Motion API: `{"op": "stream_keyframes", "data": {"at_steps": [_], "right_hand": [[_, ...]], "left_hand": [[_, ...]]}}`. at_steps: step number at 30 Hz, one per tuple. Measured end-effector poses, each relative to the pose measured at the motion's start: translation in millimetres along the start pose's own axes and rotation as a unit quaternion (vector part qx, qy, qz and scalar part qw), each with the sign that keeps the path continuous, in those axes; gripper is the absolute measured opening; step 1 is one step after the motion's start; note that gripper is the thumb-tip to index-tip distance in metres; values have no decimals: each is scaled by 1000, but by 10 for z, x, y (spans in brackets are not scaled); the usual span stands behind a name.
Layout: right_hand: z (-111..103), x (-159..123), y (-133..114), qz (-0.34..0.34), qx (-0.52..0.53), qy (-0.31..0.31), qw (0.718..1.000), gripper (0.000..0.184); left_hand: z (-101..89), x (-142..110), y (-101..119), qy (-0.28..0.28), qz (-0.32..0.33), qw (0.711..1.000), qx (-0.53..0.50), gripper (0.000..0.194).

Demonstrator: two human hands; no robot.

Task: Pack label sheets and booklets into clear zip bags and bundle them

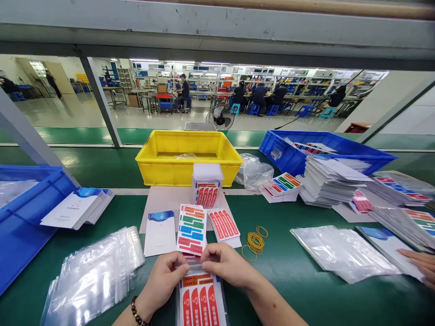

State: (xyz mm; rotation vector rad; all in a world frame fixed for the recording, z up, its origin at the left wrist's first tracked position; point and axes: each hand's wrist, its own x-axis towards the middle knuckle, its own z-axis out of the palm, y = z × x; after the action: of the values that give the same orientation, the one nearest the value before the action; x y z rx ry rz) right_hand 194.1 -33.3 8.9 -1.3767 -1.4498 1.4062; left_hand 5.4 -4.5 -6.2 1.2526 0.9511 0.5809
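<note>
The bags [98, 271] look glossy plastic, the sticker sheets [191, 230] smooth paper.

Open tabletop [280, 265] right of rubber bands [255, 244], yellow bin [163, 174] blocking ahead, bag pile [95, 271] left

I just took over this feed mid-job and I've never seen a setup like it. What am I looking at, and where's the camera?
There's no machine here: one camera, worn on a person's head, looks forward and down at their own bare hands. The left hand and right hand are at the top end of a clear plastic bag, pinching it; printed label sheets show inside.

On the green tabletop lie more clear bags to the left, a blue-and-white booklet, a multicolored label sheet and yellow rubber bands. A yellow bin stands behind. The hand at the far right edge is another person's.
</note>
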Motion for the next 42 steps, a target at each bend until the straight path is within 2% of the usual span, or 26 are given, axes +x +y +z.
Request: {"op": "stream_keyframes", "data": {"at_steps": [4,14,17,19,21,23,25,27,29,31,33,35,38,42], "right_hand": [[34,10,-26,-37,-53,32,997,11],[207,-6,12,-78,-140,28,987,13],[156,-16,-12,-106,-152,18,983,14],[108,-15,-19,-145,-178,43,972,12],[68,-2,-3,-186,-216,103,953,8],[44,18,32,-215,-251,166,929,5],[33,34,68,-228,-264,213,913,11],[32,38,86,-234,-256,240,907,16],[33,30,83,-235,-232,260,907,20],[32,18,72,-240,-205,277,907,20],[32,12,70,-246,-184,290,906,20],[39,14,80,-248,-171,290,908,20],[73,23,98,-245,-158,271,917,20],[168,11,72,-248,-146,231,929,22]], "left_hand": [[6,-4,26,-5,8,1000,4,35],[87,2,-15,-20,44,996,79,22],[50,-38,21,-18,114,981,157,14],[-6,-111,53,8,198,959,204,14],[-91,-227,85,60,264,934,234,17],[-210,-373,116,125,275,914,271,16],[-368,-526,150,183,229,899,326,15],[-556,-663,185,219,138,885,387,20],[-751,-776,210,232,24,862,450,30],[-926,-863,203,231,-99,823,509,36],[-1060,-927,150,221,-184,789,543,35],[-1146,-969,63,210,-210,782,548,31],[-1195,-1000,-48,203,-190,797,537,25],[-1092,-1001,-45,217,-163,813,515,27]]}}
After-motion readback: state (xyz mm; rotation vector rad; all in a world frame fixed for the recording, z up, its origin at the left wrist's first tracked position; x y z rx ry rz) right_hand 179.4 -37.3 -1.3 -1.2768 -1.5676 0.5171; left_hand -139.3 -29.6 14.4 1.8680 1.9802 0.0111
